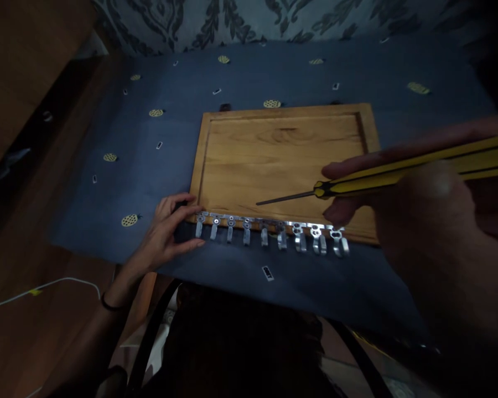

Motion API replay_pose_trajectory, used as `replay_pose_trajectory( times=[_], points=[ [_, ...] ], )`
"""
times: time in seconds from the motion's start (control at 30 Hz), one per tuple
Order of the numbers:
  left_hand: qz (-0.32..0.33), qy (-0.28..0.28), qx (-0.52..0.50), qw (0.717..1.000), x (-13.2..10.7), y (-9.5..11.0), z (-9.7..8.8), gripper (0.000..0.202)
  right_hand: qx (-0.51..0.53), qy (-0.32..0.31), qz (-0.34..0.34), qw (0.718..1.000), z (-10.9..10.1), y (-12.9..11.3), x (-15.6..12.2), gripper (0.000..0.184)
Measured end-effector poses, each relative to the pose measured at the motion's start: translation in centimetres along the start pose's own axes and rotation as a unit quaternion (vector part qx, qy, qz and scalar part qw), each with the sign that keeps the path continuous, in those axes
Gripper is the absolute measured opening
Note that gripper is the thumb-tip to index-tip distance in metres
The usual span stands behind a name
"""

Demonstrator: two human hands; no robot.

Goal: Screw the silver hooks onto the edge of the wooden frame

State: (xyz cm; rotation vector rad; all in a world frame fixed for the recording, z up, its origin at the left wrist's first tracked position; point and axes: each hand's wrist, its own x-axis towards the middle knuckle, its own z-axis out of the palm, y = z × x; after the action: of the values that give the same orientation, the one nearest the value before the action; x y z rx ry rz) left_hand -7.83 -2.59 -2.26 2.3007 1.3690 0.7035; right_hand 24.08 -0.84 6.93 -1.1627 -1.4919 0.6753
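Screwdriver (371,177) with a long yellow-and-black handle and a thin metal shaft lay in our right hand (431,232), toward the right side of a rectangular honey-brown wooden board (282,160) with a raised rim. We had that grip closed around the handle, thumb and fingers pinching it. Its shaft pointed left across the board, the tip over the near half; we could not tell whether it touched the wood.

Along the board's near edge ran a narrow silvery metal rail (290,224), from which nine curved, shiny metal hooks (299,240) hung out past the wood. The rail stopped short of the board's near right corner. Our left hand (161,232) was at the near left corner, fingertips against the board beside the rail's end, thumb stretched out below them near the first hook. We kept that grip spread, with a gap between thumb and forefinger. A thin dark band (110,304) circled our left wrist.

Under the board we had a tabletop (182,171) covered in blue-grey cloth printed with yellow pineapples. Beyond the board's far side was a pale surface (257,25) with dark leafy patterns.
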Motion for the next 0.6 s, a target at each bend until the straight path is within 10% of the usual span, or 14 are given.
replay_pose_trajectory(
  times=[0.6],
  points=[
    [-0.026,-0.022,-0.003,0.999,0.4,0.3,-0.7,0.055,0.116,-0.004,0.025,0.993,-2.4,0.2,-2.9,0.009]
  ],
)
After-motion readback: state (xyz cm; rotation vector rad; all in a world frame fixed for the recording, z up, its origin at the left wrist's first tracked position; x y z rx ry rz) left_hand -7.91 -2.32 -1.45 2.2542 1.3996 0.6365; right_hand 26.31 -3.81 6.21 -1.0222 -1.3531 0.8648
